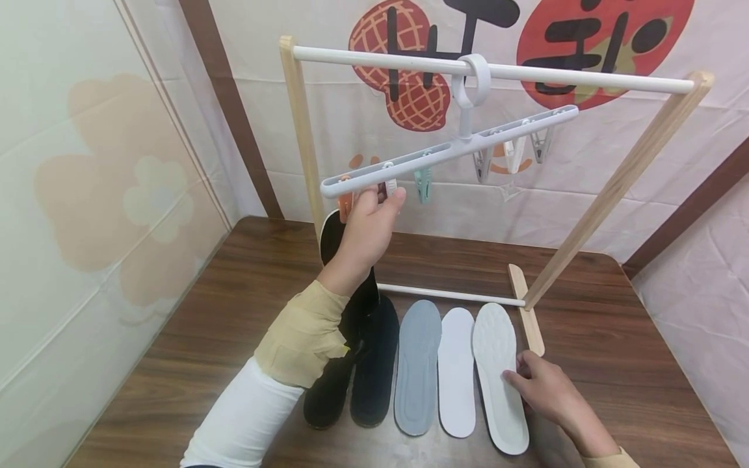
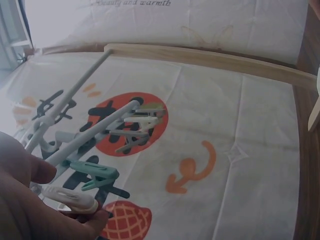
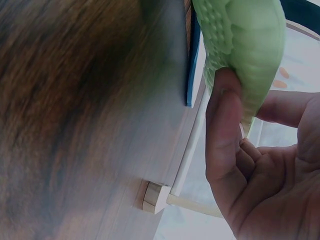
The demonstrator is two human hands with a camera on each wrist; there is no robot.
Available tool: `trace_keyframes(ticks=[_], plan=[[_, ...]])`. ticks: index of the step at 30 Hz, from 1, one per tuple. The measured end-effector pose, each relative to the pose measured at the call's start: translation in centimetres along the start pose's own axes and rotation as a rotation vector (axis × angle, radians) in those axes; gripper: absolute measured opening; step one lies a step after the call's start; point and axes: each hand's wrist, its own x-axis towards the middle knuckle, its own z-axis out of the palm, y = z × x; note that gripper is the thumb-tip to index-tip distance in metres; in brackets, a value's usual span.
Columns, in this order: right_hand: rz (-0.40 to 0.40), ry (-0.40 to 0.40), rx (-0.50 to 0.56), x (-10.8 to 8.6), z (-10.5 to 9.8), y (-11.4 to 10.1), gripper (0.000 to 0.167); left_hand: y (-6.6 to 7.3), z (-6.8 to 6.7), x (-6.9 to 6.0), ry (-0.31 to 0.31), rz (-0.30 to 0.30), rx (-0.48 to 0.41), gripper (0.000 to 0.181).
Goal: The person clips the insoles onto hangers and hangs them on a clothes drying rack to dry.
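My left hand (image 1: 365, 227) grips a white clip (image 1: 391, 186) near the left end of a grey hanger (image 1: 409, 162); in the left wrist view the hand (image 2: 35, 200) has thumb and fingers around that white clip (image 2: 72, 199). Just below the orange clip (image 1: 345, 198), a black insole (image 1: 332, 237) stands upright, partly hidden behind the left forearm. My right hand (image 1: 547, 390) pinches the right edge of the off-white insole (image 1: 500, 364) at the row's right end. In the right wrist view, the insole (image 3: 250, 45) looks greenish between thumb and fingers (image 3: 225, 125).
A white insole (image 1: 456, 370), a grey-blue insole (image 1: 417, 370) and black insoles (image 1: 374, 370) lie side by side on the wooden table (image 1: 193, 338). The hanger hooks over the white rail (image 1: 380, 60) of a wooden-legged rack, with a teal clip (image 1: 423, 185) and several grey-white clips on it.
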Motion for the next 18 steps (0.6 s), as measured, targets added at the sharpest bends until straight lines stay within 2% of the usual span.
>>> trace_keyframes(ticks=[9, 18], plan=[[0.006, -0.007, 0.001, -0.02, 0.0, -0.12, 0.017, -0.04, 0.24, 0.14, 0.052, 0.006, -0.015, 0.064], [-0.017, 0.001, -0.014, -0.12, -0.13, -0.38, 0.019, -0.28, 0.15, 0.26, 0.032, 0.006, -0.034, 0.062]])
